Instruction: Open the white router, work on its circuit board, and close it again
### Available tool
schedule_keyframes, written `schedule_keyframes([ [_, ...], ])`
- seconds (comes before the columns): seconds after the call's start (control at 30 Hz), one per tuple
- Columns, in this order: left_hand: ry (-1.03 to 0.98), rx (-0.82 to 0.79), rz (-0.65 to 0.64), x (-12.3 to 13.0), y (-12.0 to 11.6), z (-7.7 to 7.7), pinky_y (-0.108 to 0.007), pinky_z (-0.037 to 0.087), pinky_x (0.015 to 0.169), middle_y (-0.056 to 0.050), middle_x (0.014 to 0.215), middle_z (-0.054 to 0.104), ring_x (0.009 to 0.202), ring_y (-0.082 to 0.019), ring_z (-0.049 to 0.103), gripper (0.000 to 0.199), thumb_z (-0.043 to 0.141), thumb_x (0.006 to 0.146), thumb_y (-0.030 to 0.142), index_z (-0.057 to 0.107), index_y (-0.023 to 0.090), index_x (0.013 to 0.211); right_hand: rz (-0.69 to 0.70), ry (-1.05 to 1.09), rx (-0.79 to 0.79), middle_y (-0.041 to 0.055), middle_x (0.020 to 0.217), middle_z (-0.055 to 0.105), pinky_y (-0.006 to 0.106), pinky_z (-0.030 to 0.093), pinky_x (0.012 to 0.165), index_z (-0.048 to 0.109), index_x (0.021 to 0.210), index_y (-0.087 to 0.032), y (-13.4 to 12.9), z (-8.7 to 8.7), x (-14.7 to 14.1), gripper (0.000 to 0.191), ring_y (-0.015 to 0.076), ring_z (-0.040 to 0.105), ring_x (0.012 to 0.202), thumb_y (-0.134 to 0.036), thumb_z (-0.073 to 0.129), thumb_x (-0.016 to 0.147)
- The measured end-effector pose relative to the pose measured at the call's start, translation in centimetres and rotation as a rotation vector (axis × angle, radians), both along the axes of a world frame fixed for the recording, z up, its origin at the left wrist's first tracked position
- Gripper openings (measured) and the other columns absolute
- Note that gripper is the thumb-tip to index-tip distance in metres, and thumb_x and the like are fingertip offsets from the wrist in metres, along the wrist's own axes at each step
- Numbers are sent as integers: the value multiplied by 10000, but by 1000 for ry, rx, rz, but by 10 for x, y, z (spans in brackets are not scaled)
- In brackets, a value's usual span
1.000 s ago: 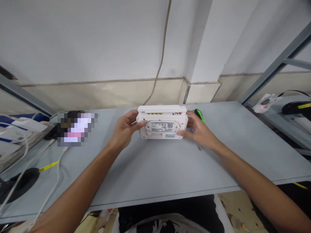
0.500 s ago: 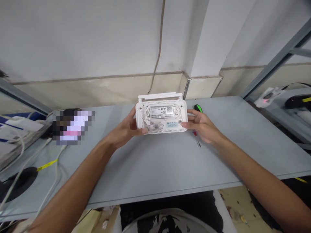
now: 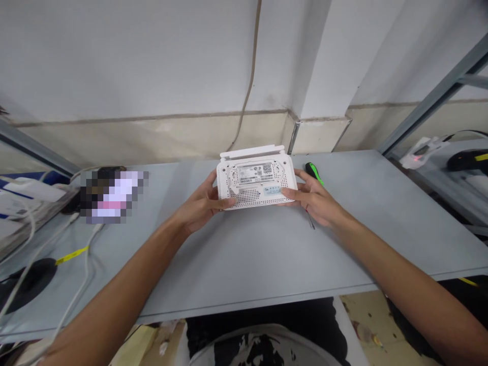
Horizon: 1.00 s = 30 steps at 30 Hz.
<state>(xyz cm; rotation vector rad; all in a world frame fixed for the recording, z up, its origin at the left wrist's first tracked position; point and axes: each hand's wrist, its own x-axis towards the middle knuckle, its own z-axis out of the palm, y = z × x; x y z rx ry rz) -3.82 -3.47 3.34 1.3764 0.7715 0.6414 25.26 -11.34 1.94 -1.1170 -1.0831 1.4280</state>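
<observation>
Between both hands a white router (image 3: 244, 194) is held up over the grey table, its vented underside with a printed label facing me. Two folded antennas (image 3: 251, 151) lie along its top edge. My left hand (image 3: 204, 204) grips the left end, thumb on the lower corner and fingers behind. On the right end my right hand (image 3: 314, 199) has its thumb near a light blue sticker, with its fingers partly behind the case. Just past that hand lies a green and black screwdriver handle (image 3: 313, 172). A thin metal shaft (image 3: 311, 220) shows below the right hand; its handle is hidden.
On the left of the grey table (image 3: 244, 269) are a blurred-out lit screen (image 3: 114, 198), white cables (image 3: 86, 277), a black round object (image 3: 32, 284) and white boxes (image 3: 23, 203). A white device with a red light (image 3: 419, 155) stands on the right. A wall rises behind.
The router has shifted slightly right and tilted, its left side lower and top leaning back a little. Both hands keep their hold. The view has moved slightly.
</observation>
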Motion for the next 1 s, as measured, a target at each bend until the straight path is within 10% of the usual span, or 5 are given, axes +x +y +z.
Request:
schedule_keyframes([
  [0.7,29,-8,145,7,-5,6,-533,630,1015,-107,1465,679,1351,-415,643,861,954,708,292,574,342,1479,-10,119,-40,73,1456,698,579,623,1116,585,1284,-270,-2,-1,-5,485,309,695,1312,-490,796,906],
  [1.0,19,64,217,11,-6,-4,-553,601,1101,-87,1500,653,1412,-401,595,1001,1000,641,255,507,353,1506,29,106,-53,102,1376,737,595,578,1169,430,1491,-251,-3,-2,-11,859,335,724,1259,-350,908,784],
])
